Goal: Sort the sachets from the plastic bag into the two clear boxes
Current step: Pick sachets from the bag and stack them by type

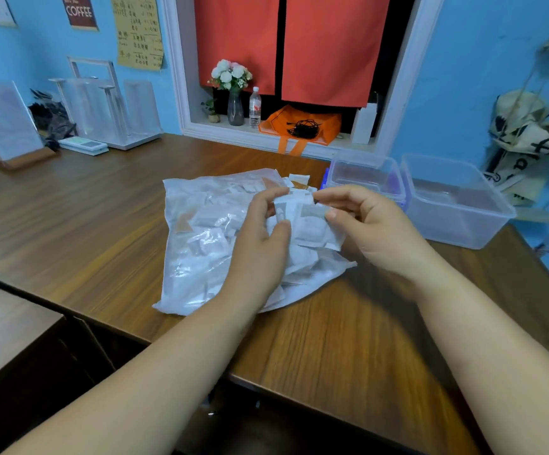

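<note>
A clear plastic bag [201, 238] full of white and some orange sachets lies on the wooden table [109, 198]. Above its right part both hands hold a bunch of white sachets [309, 224]. My left hand [263, 238] grips the bunch from the left with curled fingers and thumb. My right hand [368, 224] pinches it from the right. Two clear boxes stand at the right: a smaller one [365, 178] with a blue clip and a larger one [453, 205]. Both look empty. A few loose sachets [299, 182] lie at the bag's far end.
An orange bag [299, 126], a vase of flowers [233, 93] and a water bottle [255, 106] sit on the window ledge behind. Clear acrylic stands [102, 110] and a small scale [84, 146] are at the back left. The table edge drops off near me.
</note>
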Available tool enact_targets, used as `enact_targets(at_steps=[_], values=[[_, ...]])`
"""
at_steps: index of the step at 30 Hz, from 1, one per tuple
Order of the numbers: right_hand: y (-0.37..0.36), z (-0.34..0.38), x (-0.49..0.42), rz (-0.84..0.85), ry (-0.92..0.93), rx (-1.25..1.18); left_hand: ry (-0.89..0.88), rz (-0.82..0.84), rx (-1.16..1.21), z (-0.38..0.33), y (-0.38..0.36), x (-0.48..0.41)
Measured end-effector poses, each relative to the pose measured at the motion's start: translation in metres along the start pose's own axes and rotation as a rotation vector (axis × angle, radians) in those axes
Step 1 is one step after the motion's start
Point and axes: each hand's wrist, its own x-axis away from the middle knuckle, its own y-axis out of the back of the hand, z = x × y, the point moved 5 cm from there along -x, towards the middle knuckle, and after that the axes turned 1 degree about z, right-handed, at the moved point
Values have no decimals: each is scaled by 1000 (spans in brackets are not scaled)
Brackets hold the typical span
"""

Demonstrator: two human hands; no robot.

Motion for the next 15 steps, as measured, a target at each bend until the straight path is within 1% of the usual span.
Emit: enact_targets(at_steps=[3,5,7,9,12,13,15], values=[[24,1,4,-54,62,78,45,88,111,-8,-32,-4],[44,-2,13,-94,69,101,-1,185,70,-12,-57,-4],[62,-8,26,-130,38,118,-45,278,34,-10,-82,-5],[79,-20,37,-183,1,195,-48,357,26,-4,-104,-7],[97,-45,52,-265,-132,289,-86,444,-11,4,-127,-8],[100,-54,56,-261,-197,275,-111,461,-30,6,-132,-8],[98,-68,63,-184,-300,235,-151,489,-49,12,-140,-7]])
